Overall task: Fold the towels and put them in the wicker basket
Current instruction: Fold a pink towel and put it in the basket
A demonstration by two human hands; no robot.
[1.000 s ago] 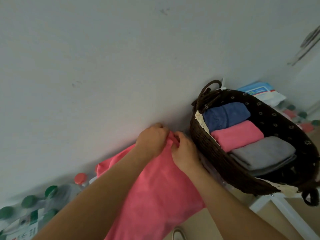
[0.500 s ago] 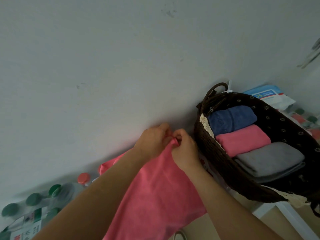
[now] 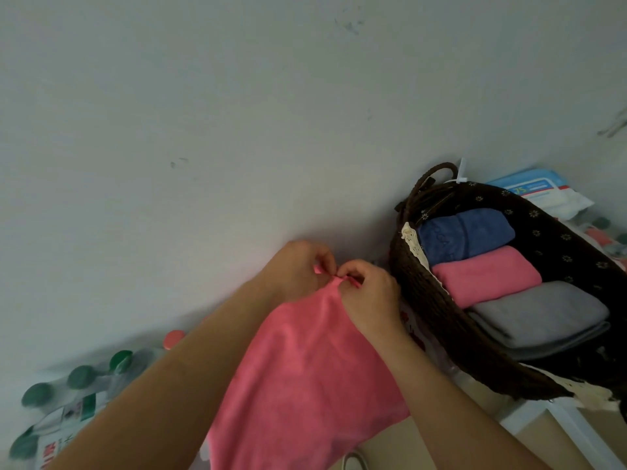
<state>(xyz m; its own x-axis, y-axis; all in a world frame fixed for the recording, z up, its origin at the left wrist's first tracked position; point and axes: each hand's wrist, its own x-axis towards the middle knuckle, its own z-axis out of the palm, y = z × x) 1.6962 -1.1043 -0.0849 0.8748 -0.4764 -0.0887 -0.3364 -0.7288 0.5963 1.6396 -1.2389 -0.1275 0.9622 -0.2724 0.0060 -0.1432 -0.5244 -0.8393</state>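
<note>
Since a second ago the left hand [image 3: 295, 269] and right hand [image 3: 369, 293] have bunched the top edge of the towel [image 3: 305, 374] tighter, each pinching it with curled fingertips before a pale wall [image 3: 203, 130], above green-capped bottles [image 3: 81, 376]. Just right of the hands, the basket [image 3: 441, 317] holds a blue towel [image 3: 464, 234], a folded pink towel [image 3: 485, 276] and a grey towel [image 3: 539, 313] side by side. The towel hangs from the pinch, long axis running down toward the person
</note>
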